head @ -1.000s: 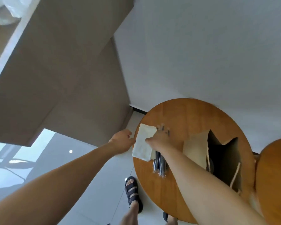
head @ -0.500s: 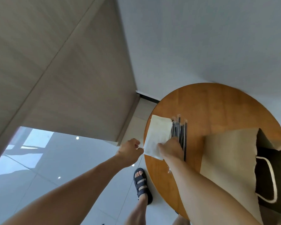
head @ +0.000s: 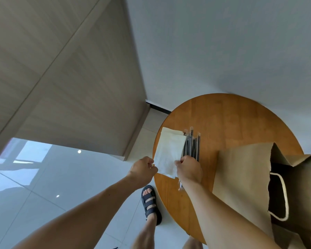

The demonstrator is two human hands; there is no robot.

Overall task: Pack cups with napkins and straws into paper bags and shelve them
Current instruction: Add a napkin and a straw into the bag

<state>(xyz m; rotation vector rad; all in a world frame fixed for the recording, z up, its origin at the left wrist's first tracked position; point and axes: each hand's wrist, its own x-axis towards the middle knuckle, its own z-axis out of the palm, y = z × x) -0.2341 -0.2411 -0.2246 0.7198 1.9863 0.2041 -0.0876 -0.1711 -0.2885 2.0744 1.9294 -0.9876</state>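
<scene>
A stack of white napkins (head: 169,151) lies at the left edge of the round wooden table (head: 232,119). A bundle of wrapped black straws (head: 192,144) lies right beside it. My left hand (head: 144,169) pinches the napkins' near left edge with curled fingers. My right hand (head: 189,169) grips the napkins' near right corner and covers the straws' lower part. An open brown paper bag (head: 244,180) with a white rope handle stands on the table to the right. No cup is in view.
A beige cabinet wall (head: 70,78) rises to the left, and a white wall stands behind the table. Glossy floor tiles (head: 43,186) lie below. My sandalled foot (head: 150,202) stands close to the table's edge.
My right hand has drawn back from the straws' far part to the napkins' near corner. My left hand stays at the napkins' left edge. The view has swung, bringing the bag closer.
</scene>
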